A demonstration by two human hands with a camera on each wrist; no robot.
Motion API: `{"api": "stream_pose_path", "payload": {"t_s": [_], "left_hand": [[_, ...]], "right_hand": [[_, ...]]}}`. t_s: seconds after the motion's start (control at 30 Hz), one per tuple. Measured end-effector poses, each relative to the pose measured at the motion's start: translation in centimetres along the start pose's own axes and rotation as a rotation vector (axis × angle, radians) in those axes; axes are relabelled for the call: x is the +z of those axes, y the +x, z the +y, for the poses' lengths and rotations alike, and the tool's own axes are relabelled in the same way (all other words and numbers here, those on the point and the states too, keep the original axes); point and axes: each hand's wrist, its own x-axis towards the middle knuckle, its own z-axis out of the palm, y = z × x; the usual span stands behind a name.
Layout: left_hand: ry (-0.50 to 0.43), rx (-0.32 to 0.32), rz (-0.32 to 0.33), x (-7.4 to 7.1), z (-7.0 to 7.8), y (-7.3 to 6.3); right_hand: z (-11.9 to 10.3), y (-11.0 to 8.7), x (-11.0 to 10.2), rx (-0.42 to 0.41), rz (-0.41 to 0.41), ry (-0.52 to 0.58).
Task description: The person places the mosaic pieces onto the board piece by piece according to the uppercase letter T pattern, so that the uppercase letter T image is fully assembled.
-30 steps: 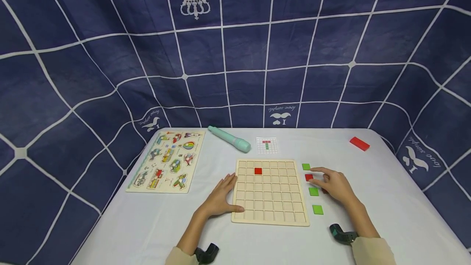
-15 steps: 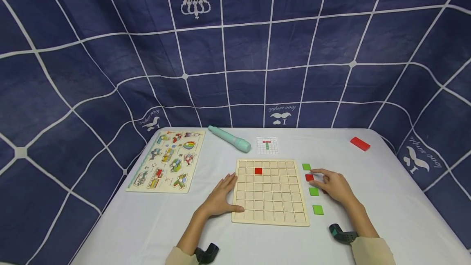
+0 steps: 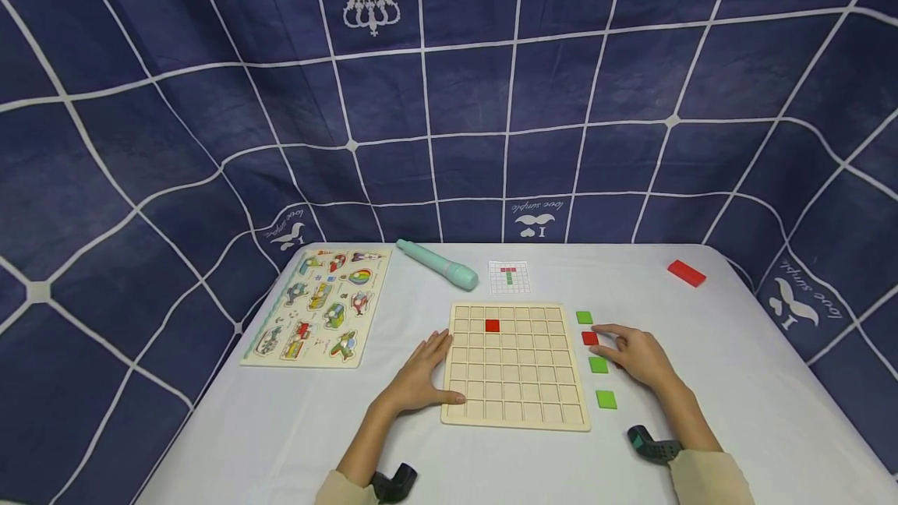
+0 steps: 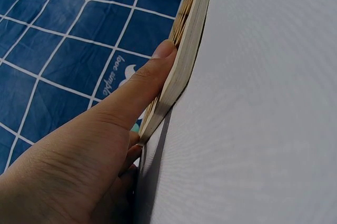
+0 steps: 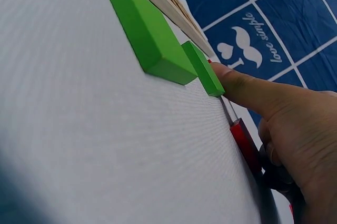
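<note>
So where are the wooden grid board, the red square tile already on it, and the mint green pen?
Wooden grid board [image 3: 517, 388]: head view, on bare cells near its front.
Red square tile on the board [image 3: 493, 326]: head view, on its top face.
Mint green pen [image 3: 438, 264]: head view, on the middle of its barrel.

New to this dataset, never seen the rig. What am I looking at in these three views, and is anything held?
No robot here: a person works with two bare hands. The wide view comes from a camera worn on the head; the two close-ups come from cameras worn on the wrists.

On the white table lies a wooden grid board with one red tile seated in it. The left hand rests against the board's left edge, fingers straight. The right hand reaches toward a loose red tile beside the board; whether it pinches it I cannot tell. Three green tiles lie nearby.

Further off: a picture puzzle, a teal pen-like tool, a pattern card and a red block.
</note>
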Motion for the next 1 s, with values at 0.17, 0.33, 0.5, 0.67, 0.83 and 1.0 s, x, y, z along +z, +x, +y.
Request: {"api": "stream_pose_path", "payload": {"t_s": [0.17, 0.33, 0.5, 0.67, 0.83, 1.0], "left_hand": [[0.007, 0.003, 0.001, 0.0, 0.0, 0.0], [0.004, 0.003, -0.01, -0.1, 0.1, 0.0], [0.01, 0.0, -0.016, -0.1, 0.0, 0.0], [0.005, 0.002, -0.014, -0.1, 0.0, 0.1], [0.002, 0.007, -0.01, 0.0, -0.1, 0.2], [0.006, 0.009, -0.009, 0.0, -0.2, 0.2]], "right_hand": [[0.0, 0.0, 0.1, -0.002, 0.014, 0.007], [0.0, 0.0, 0.1, -0.009, 0.028, 0.012], [0.0, 0.0, 0.1, -0.019, 0.032, 0.009], [-0.1, 0.0, 0.0, -0.023, 0.029, 0.005], [-0.6, 0.1, -0.2, -0.025, 0.039, 0.028], [-2.1, 0.5, -0.6, -0.047, 0.042, 0.062]]}}
